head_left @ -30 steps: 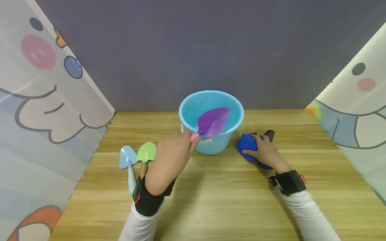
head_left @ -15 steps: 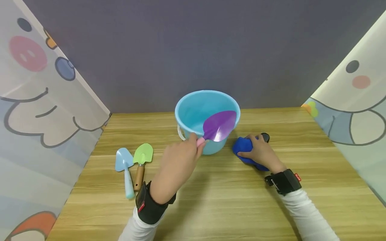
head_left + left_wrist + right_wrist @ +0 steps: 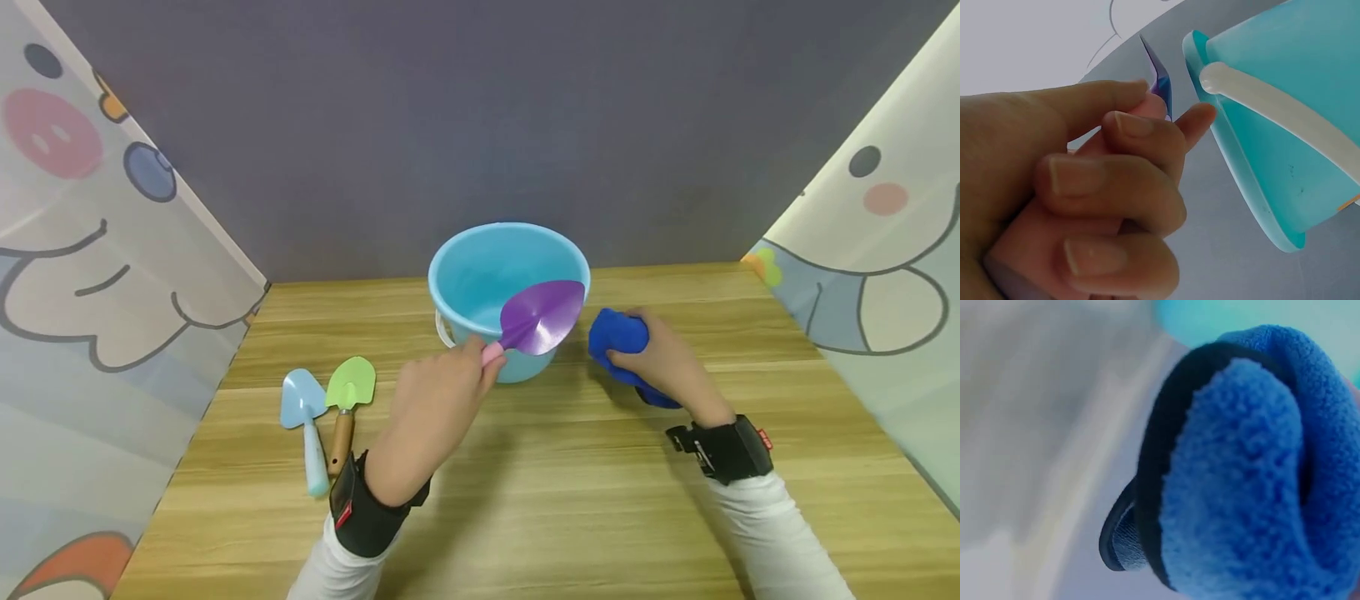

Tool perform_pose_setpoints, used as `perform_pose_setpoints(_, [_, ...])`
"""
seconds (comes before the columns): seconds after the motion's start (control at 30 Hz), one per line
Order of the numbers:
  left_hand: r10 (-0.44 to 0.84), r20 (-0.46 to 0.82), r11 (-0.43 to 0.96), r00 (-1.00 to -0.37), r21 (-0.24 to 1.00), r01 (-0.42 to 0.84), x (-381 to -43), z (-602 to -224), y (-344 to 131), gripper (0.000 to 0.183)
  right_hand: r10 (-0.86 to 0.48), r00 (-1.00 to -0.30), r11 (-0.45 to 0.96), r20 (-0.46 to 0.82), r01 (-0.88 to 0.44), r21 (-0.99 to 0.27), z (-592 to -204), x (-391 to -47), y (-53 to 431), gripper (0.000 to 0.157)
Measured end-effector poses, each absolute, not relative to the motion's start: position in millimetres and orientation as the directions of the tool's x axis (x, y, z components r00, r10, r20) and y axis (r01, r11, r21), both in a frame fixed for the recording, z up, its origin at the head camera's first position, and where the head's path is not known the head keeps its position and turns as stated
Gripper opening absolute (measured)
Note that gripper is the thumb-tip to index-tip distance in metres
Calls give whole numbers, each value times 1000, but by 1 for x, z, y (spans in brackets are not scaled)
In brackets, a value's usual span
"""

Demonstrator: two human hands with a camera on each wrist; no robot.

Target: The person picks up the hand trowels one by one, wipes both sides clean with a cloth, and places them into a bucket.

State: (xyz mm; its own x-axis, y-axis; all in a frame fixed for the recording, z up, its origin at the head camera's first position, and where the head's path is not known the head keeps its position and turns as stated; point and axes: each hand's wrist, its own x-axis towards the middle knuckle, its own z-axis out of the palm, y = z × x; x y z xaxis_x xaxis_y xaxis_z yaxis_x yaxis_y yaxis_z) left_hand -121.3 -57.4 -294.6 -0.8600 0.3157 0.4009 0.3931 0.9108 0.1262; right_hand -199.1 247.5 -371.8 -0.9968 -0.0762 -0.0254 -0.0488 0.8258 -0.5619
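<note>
My left hand [image 3: 435, 392] grips the pink handle [image 3: 1054, 244] of a trowel whose purple blade [image 3: 543, 317] points to the right and overlaps the front rim of the light blue bucket [image 3: 457, 250] in the head view. In the left wrist view the fingers curl round that handle, close to the bucket's rim. To the right of the bucket, my right hand [image 3: 671, 367] holds a bunched plush blue cloth [image 3: 618, 333], thumb on its near side. Black edging [image 3: 1154, 469] runs along the cloth in the right wrist view.
On the wooden table [image 3: 570, 517], a small light blue trowel [image 3: 303, 396] and a green trowel with a brown wooden handle [image 3: 351, 383] lie side by side at the left. A grey panel [image 3: 487, 125] stands behind the bucket, with cartoon-printed sheets [image 3: 67, 275] at both sides.
My right hand has raised the blue cloth a little, and a black rounded part seen beyond the fingers has gone from view. The purple blade has swung slightly down and toward the bucket's front.
</note>
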Motion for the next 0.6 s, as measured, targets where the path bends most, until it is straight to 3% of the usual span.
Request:
perform_pose_setpoints(0.17, [316,405,913,-858,114,391,-123,-294,-59,41,47,-984,815,169,-60,-576,-320,-171,245,81])
perform_pose_setpoints(0.33, [328,435,913,-839,81,399,-127,-293,-57,41,159,-904,750,398,-151,-644,-279,-131,230,74])
perform_pose_setpoints(0.6, [298,457,931,-838,55,361,-126,-298,-58,42,-23,-795,715,606,-436,-546,-267,-108,180,70])
